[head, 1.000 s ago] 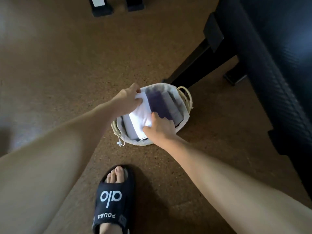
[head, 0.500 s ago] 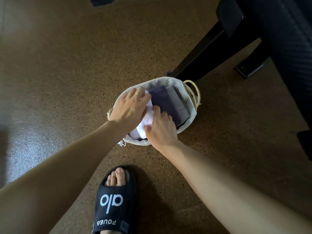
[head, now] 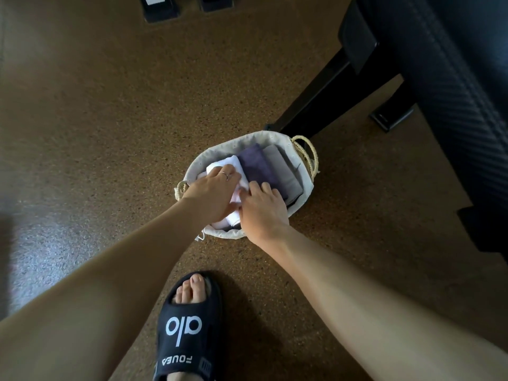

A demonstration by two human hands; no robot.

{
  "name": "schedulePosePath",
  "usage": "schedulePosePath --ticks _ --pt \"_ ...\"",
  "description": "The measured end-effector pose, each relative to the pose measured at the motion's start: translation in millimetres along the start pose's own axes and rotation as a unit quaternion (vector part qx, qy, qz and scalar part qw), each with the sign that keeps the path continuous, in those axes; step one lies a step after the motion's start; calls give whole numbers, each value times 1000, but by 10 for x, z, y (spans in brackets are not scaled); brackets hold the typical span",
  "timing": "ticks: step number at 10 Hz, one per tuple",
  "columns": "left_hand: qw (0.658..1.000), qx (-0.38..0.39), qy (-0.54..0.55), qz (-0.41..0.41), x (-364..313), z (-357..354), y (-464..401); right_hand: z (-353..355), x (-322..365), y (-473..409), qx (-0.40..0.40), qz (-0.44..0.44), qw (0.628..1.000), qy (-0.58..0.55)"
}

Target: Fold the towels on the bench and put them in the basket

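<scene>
The floor [head: 115, 111] is brown speckled cork with a pale glare patch left of the left hand [head: 211, 193]. The lined basket [head: 248, 141] stands on it, under both hands. The left hand lies flat, fingers straight, pressing the white towel [head: 233, 163] down inside the basket. The right hand [head: 261, 207] rests beside it, fingers extended onto the purple towel [head: 254, 163]; a grey towel [head: 283, 169] sits just beyond. The dark bench [head: 439, 64] rises right of the hands. A black slide sandal [head: 187, 331] stands near.
</scene>
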State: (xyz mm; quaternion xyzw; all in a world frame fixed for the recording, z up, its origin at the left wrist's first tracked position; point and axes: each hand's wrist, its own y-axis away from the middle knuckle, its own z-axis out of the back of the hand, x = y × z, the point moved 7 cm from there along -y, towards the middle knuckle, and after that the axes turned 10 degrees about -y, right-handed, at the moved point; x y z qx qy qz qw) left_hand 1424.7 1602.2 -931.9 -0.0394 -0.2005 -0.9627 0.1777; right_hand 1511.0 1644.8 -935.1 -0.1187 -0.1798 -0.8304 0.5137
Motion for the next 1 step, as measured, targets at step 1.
schedulePosePath --ticks 1 --pt "999 7 -40 -19 -45 240 90 336 57 93 -13 12 1000 25"
